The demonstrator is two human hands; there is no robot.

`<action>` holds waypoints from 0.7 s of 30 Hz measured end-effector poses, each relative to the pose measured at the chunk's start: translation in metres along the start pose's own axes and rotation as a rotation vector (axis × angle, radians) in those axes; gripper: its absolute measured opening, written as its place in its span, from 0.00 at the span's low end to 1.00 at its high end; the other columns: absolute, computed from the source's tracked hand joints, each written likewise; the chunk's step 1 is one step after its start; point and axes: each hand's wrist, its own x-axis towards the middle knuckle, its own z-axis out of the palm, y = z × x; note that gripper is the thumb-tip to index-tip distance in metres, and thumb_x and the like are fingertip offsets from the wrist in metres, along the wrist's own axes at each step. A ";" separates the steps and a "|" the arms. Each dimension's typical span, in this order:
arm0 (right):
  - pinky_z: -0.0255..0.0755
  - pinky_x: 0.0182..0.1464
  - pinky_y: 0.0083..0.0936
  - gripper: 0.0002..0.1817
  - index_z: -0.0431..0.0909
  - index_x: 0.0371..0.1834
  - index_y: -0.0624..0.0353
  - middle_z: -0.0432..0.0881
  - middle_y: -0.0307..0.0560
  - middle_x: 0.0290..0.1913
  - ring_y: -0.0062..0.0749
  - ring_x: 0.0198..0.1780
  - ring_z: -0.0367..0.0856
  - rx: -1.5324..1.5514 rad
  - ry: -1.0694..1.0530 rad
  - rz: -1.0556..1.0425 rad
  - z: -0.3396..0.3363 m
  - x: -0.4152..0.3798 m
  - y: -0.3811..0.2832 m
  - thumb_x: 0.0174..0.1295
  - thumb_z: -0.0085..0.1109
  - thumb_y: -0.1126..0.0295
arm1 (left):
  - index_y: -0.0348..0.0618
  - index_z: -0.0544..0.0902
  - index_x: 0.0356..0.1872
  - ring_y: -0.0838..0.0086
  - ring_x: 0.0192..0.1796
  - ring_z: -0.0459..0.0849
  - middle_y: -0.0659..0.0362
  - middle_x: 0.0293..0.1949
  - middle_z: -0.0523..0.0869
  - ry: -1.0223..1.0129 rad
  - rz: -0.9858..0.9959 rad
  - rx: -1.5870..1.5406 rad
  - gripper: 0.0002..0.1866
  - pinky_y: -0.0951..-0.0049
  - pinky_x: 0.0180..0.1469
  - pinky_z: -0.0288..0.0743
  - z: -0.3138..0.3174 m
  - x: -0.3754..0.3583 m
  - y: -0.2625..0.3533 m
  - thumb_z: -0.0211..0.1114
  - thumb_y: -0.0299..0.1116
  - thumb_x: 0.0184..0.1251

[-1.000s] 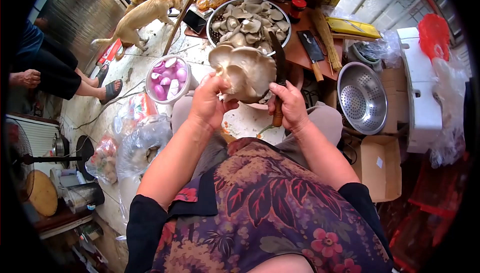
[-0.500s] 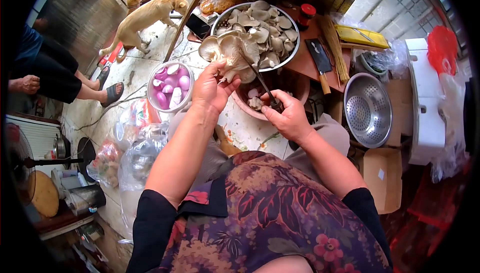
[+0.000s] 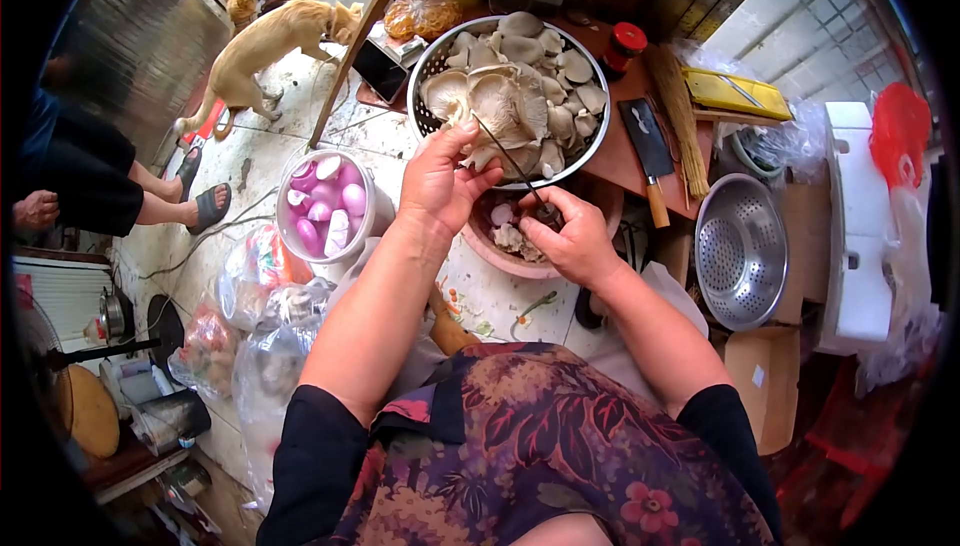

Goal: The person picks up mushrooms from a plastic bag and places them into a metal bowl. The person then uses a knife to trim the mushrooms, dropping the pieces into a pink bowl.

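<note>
My left hand (image 3: pixel 440 181) grips a cluster of oyster mushrooms (image 3: pixel 497 111) by its base, with the caps over the near side of a metal colander (image 3: pixel 428 66). Loose oyster mushrooms (image 3: pixel 572 68) fill that colander. In my right hand (image 3: pixel 575 241) is a knife (image 3: pixel 512 158), its thin dark blade slanting up to the cluster's stem end. Most of its handle is hidden by my fingers. Below both hands stands a reddish basin (image 3: pixel 490 258) with mushroom trimmings (image 3: pixel 510 238) in it. A white bucket (image 3: pixel 378 208) of peeled purple onions (image 3: pixel 322 196) is left of my left forearm.
A cleaver (image 3: pixel 645 141) and a red-lidded jar (image 3: pixel 627 41) are on the board at right, near an empty steel colander (image 3: pixel 742 251). Plastic bags (image 3: pixel 270 366) lie at left. A dog (image 3: pixel 262 58) and a seated person's sandaled foot (image 3: pixel 210 208) are on the tiled floor.
The view has shifted slightly, so the surroundings sit lower in it. The mushroom cluster now lies more over the colander and the knife blade shows nearly edge-on. Both hands keep their holds.
</note>
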 end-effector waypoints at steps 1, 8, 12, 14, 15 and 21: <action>0.76 0.36 0.23 0.12 0.79 0.43 0.63 0.84 0.50 0.36 0.26 0.31 0.83 0.024 0.004 0.019 0.000 0.002 0.001 0.60 0.63 0.67 | 0.43 0.80 0.45 0.66 0.41 0.83 0.55 0.42 0.80 0.000 0.001 0.010 0.14 0.64 0.42 0.84 0.001 0.004 0.000 0.69 0.37 0.62; 0.75 0.35 0.23 0.11 0.79 0.41 0.63 0.84 0.49 0.33 0.25 0.30 0.83 -0.069 0.082 -0.066 0.001 0.015 0.010 0.60 0.63 0.68 | 0.43 0.80 0.44 0.66 0.40 0.83 0.56 0.40 0.81 -0.036 -0.029 -0.020 0.13 0.62 0.42 0.83 0.002 0.024 0.000 0.69 0.36 0.61; 0.75 0.35 0.25 0.12 0.79 0.41 0.63 0.83 0.50 0.31 0.28 0.29 0.83 -0.084 0.058 -0.015 -0.002 0.025 0.005 0.60 0.63 0.66 | 0.44 0.80 0.43 0.65 0.39 0.84 0.56 0.39 0.81 -0.033 -0.036 -0.032 0.12 0.62 0.41 0.83 0.007 0.029 0.006 0.68 0.35 0.62; 0.75 0.36 0.27 0.12 0.79 0.41 0.63 0.83 0.51 0.29 0.33 0.29 0.82 -0.104 0.023 0.059 -0.003 0.028 -0.002 0.60 0.63 0.65 | 0.45 0.79 0.42 0.65 0.39 0.83 0.56 0.41 0.81 -0.032 -0.035 -0.026 0.11 0.62 0.40 0.82 0.005 0.032 0.005 0.67 0.34 0.61; 0.75 0.36 0.27 0.12 0.79 0.41 0.63 0.83 0.51 0.29 0.33 0.29 0.82 -0.110 0.025 0.054 -0.004 0.032 -0.004 0.60 0.63 0.65 | 0.45 0.79 0.42 0.65 0.39 0.83 0.56 0.41 0.81 -0.038 -0.032 -0.029 0.11 0.62 0.40 0.82 0.006 0.035 0.007 0.67 0.34 0.61; 0.76 0.40 0.36 0.12 0.77 0.41 0.63 0.83 0.59 0.31 0.51 0.35 0.84 -0.246 0.082 0.082 -0.001 0.047 -0.003 0.60 0.60 0.66 | 0.49 0.77 0.41 0.66 0.37 0.81 0.59 0.41 0.80 -0.013 -0.066 0.115 0.10 0.64 0.35 0.80 0.017 0.038 0.000 0.65 0.33 0.59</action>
